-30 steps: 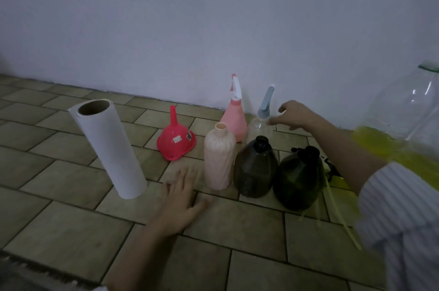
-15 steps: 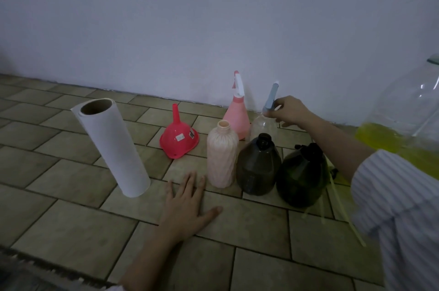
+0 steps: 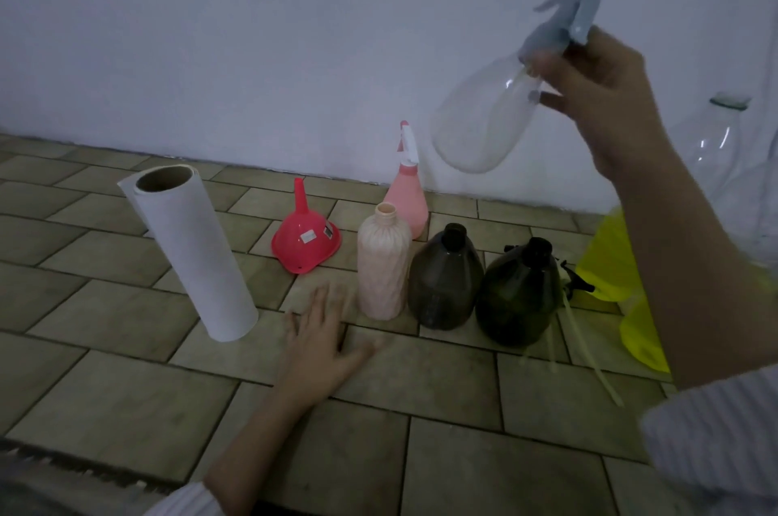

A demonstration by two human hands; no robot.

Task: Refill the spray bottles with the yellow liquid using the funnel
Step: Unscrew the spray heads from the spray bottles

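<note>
Head view: right hand (image 3: 598, 94) raised in the air, grip clenched round the neck of a clear spray bottle (image 3: 484, 124), just under its blue-grey trigger head (image 3: 576, 6). Bottle is tilted, base down and to the left of the grip, trigger head up and above it. Looks empty; it's blurred.

Left hand (image 3: 324, 338) well below and left of the grip, flat on the tiled floor (image 3: 105, 397), fingers spread and released, holding nothing.

Below the grip, on the floor: pink spray bottle (image 3: 406, 199) upright near the wall (image 3: 252, 31); ribbed pale pink bottle (image 3: 384, 263) in front of it, no cap; two dark bottles (image 3: 446, 284), (image 3: 520, 296) beside it in a row, touching or near touching. Black pump head with pale tubes (image 3: 589, 347) lies behind and right of the darker one.

Red funnel (image 3: 306, 237) further left, mouth down, spout up. White paper roll (image 3: 189, 250) left of that, standing on end.

Yellow liquid (image 3: 606, 258) sits in a big clear container (image 3: 711, 145) below and right of the grip, partly hidden by the right forearm.
</note>
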